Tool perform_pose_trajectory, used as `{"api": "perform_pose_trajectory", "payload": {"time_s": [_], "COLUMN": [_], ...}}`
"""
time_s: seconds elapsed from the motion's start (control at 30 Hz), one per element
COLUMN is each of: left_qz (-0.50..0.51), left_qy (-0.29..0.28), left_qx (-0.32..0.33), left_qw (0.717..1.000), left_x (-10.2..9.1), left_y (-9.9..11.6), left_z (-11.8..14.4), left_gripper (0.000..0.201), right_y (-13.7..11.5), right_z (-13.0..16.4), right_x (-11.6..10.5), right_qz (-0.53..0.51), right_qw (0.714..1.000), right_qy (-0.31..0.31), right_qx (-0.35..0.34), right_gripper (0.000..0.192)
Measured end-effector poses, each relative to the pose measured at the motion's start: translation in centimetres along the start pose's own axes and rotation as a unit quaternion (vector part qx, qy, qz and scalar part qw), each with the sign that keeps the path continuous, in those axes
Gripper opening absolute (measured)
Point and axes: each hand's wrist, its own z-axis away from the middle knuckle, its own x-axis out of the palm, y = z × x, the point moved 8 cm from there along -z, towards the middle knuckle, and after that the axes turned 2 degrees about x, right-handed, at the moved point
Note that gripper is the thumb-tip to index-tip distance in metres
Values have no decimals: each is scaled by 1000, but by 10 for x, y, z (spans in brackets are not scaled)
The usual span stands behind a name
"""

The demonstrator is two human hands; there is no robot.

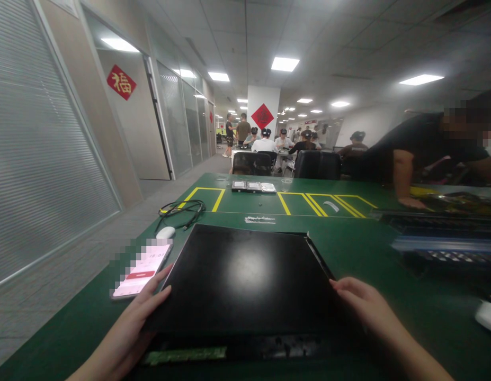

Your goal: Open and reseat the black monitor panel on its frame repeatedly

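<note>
Hands grip the black panel (245, 280): your left hand (144, 307) curls round its left edge, your right hand (364, 304) its right. Between them it sits atop a case. Uneven lifting could slide it onto the phone (142, 270) beside your left hand.

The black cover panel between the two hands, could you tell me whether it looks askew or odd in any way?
Yes. The black cover panel sits crooked: its far right corner juts past the chassis, and a green circuit board shows at the near edge. The left hand and right hand grip its sides.
</note>
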Motion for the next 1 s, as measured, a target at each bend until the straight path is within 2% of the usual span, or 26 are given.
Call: {"api": "perform_pose_trajectory", "payload": {"time_s": [0.23,0.73,1.0], "left_qz": [4,1,1], "left_qy": [-19,-12,-16], "left_qx": [-1,-9,-9], "left_qw": [1000,1000,1000], "left_x": [1,1,7], "left_y": [-1,-1,3], "left_z": [-1,1,6], "left_gripper": [84,81,76], "right_y": [8,4,0], "right_z": [-4,-1,2], "right_x": [1,2,3], "right_qz": [-3,23,64], "right_qw": [1000,1000,998], "right_qy": [0,-5,-7], "right_qx": [1,3,-6], "right_gripper": [26,25,24]}}
